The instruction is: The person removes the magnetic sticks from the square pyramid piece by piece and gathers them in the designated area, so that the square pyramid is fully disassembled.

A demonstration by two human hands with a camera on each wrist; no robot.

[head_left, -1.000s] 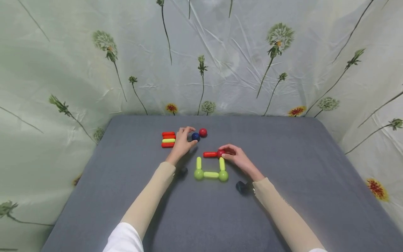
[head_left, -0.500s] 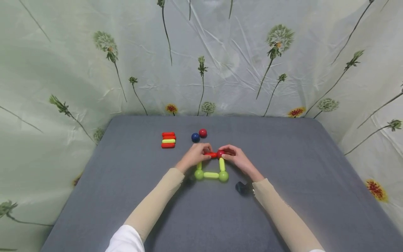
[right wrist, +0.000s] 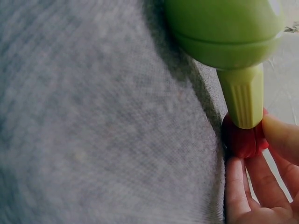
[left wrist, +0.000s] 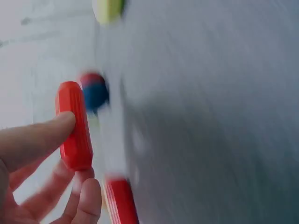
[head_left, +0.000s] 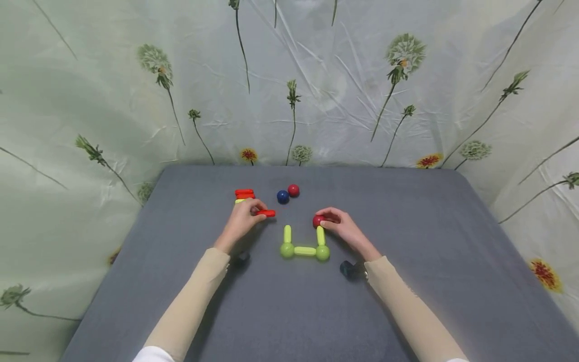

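Note:
My left hand [head_left: 239, 221] pinches a red rod [head_left: 268, 213] between thumb and fingers, just right of a stack of rods. In the left wrist view the red rod [left wrist: 74, 135] is ridged with tapered ends. My right hand [head_left: 345, 232] holds a red ball [head_left: 318, 221] at the upper end of a yellow-green rod [head_left: 320, 235]. That rod belongs to a U-shaped frame with two green balls [head_left: 287, 250] at its lower corners, a bottom rod [head_left: 305, 251] and a left rod [head_left: 287, 234] whose top end is free. The right wrist view shows the red ball [right wrist: 243, 142] against the rod's tip.
Behind the frame, a blue ball [head_left: 282, 196] and another red ball [head_left: 293, 190] sit side by side. Red rods [head_left: 245, 192] and a yellow-green rod lie stacked at left, partly covered by my left hand. A flowered curtain [head_left: 339, 100] hangs behind the grey table [head_left: 407, 211].
My left hand went from near the blue ball to the red rod beside the held red ball, then carried that rod off to the left. The right hand stayed in place.

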